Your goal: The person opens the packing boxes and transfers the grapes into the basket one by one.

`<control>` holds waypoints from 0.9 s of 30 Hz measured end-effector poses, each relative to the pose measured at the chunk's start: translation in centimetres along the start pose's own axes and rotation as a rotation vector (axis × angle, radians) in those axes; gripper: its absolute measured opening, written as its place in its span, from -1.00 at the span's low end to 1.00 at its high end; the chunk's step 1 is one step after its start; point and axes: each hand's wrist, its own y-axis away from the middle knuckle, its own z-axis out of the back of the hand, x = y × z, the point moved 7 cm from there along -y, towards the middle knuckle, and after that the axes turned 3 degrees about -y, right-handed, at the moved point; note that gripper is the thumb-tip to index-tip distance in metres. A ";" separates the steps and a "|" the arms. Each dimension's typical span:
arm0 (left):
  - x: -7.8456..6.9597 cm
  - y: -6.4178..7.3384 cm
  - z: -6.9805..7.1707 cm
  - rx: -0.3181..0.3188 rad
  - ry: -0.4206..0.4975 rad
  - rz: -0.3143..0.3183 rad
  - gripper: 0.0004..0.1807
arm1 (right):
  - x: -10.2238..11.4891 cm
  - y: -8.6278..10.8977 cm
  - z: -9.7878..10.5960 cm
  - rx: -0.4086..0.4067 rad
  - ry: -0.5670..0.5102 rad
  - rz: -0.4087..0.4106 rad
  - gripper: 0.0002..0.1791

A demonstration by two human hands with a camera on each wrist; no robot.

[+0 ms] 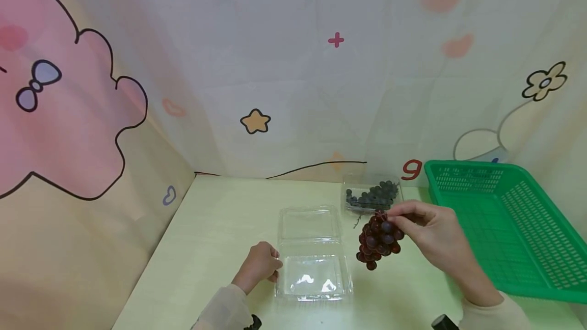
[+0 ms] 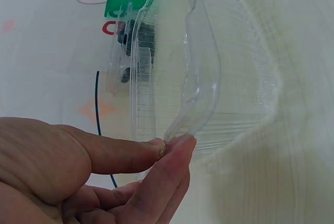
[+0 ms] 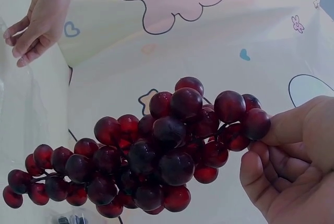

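My right hand pinches the top of a bunch of dark red grapes, which hangs above the table to the right of the clear plastic clamshell box. In the right wrist view the bunch stretches out from the thumb and fingers. The clamshell lies opened out flat, its lid half away from me and its other half nearer. My left hand holds the left edge of the near half. Thumb and fingertips pinch the thin plastic rim in the left wrist view.
A second clear box with dark grapes stands at the back of the table, behind the held bunch. On the right sits a large green plastic basket. A printed cloth hangs behind the table.
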 end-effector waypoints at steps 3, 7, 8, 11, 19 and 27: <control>0.0 0.0 0.0 0.003 -0.010 0.014 -0.90 | 0.1 0.1 0.5 -0.006 0.002 -0.009 -0.86; 0.0 0.0 0.0 0.008 -0.013 0.025 -0.89 | 0.0 0.4 1.2 -0.010 0.006 -0.028 -0.88; 0.0 0.0 0.0 0.008 -0.014 0.027 -0.87 | -0.1 0.4 1.4 -0.009 0.009 -0.031 -0.89; -0.1 0.0 0.1 0.002 -0.016 0.026 -0.84 | -0.3 0.7 1.9 -0.009 0.017 -0.037 -0.91; 0.0 0.0 0.2 0.001 -0.019 0.025 -0.92 | -1.1 1.2 4.2 -0.038 0.081 -0.078 -0.92; 0.0 -0.1 0.1 0.004 -0.014 0.037 -0.91 | -1.2 1.7 7.0 -0.081 0.151 -0.103 -0.92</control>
